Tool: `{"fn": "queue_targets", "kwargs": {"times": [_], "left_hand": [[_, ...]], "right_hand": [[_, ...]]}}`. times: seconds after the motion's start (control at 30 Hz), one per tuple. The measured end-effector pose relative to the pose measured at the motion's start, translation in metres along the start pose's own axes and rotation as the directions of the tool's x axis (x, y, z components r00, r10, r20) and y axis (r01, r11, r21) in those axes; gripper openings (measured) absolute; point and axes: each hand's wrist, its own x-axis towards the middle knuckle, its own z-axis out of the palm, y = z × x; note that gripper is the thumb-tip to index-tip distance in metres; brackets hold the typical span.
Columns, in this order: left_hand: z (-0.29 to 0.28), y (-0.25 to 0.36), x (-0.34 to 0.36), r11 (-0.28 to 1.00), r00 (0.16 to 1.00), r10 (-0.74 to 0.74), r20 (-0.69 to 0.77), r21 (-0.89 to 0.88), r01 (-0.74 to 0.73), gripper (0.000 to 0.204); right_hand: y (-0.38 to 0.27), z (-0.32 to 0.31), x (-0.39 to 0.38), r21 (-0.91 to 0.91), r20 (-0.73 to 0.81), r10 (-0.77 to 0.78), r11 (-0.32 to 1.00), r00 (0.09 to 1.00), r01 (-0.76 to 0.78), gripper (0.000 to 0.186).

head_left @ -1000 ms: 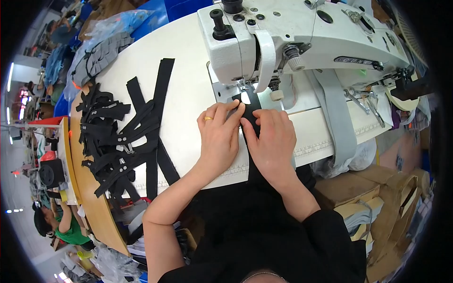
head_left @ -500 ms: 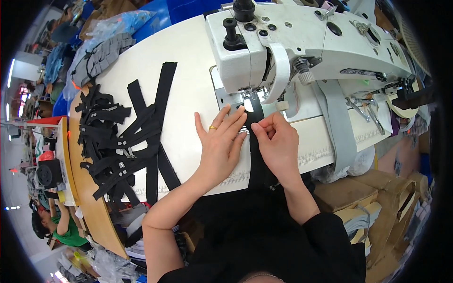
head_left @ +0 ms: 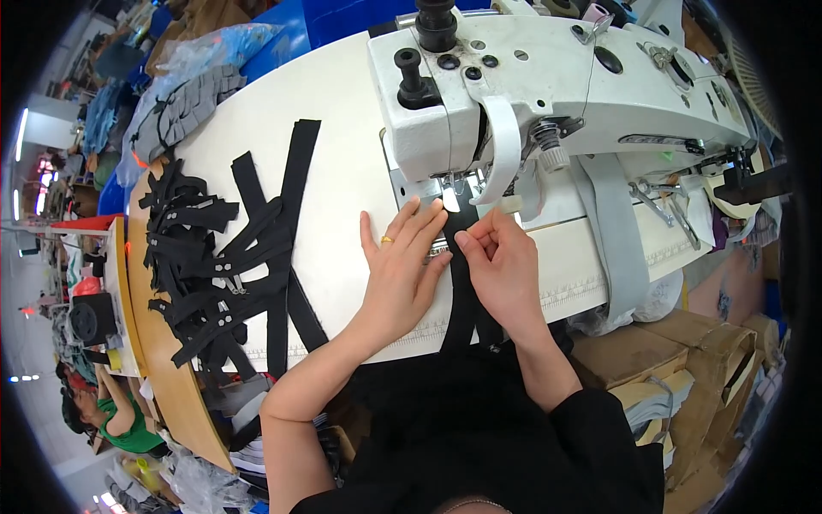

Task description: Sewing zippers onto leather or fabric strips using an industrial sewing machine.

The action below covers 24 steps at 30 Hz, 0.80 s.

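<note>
A long black fabric strip (head_left: 460, 291) runs from under the presser foot of a white sewing machine (head_left: 548, 94) down over the table's near edge. My left hand (head_left: 401, 270) lies flat left of the strip, fingers spread, its fingertips close to the presser foot. A ring is on one finger. My right hand (head_left: 503, 270) is closed, thumb and index finger pinching the strip's right edge just below the foot. A small metal piece shows near the strip's lower end. The needle point is hard to make out.
Left on the white table (head_left: 342, 163) lies a pile of black zipper strips (head_left: 218, 265) with silver metal pulls. A grey band (head_left: 615, 231) hangs over the table's edge at right, near some metal tools (head_left: 664, 206). Cardboard boxes (head_left: 634, 347) stand below right. Another person (head_left: 120, 415) works far left.
The view has shifted slightly. Both hands keep nearly the same places beside the strip, and a second black layer shows more at its lower right.
</note>
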Motion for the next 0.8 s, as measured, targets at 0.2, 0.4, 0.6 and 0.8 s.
{"fn": "queue_targets", "kwargs": {"times": [0.2, 0.4, 0.6, 0.8], "left_hand": [[-0.001, 0.006, 0.001, 0.996, 1.0, -0.005, 0.004, 0.084, 0.005, 0.05], [0.0, 0.005, 0.001, 0.99, 0.999, -0.039, -0.007, 0.134, 0.039, 0.049], [0.006, 0.005, 0.001, 0.988, 0.998, -0.033, -0.053, 0.147, 0.041, 0.047], [0.011, 0.0, 0.004, 0.992, 0.992, -0.021, -0.124, 0.122, 0.037, 0.042]], "right_hand": [[0.003, 0.001, 0.008, -0.102, -0.052, -0.07, 0.993, 0.996, 0.064, 0.016], [-0.011, -0.006, -0.006, -0.437, -0.111, -0.403, 0.841, 0.908, 0.32, 0.02], [-0.009, 0.001, -0.002, -0.284, -0.074, -0.258, 0.931, 0.963, 0.227, 0.015], [-0.003, 0.002, 0.004, 0.013, -0.08, -0.062, 0.998, 0.995, 0.064, 0.009]]}}
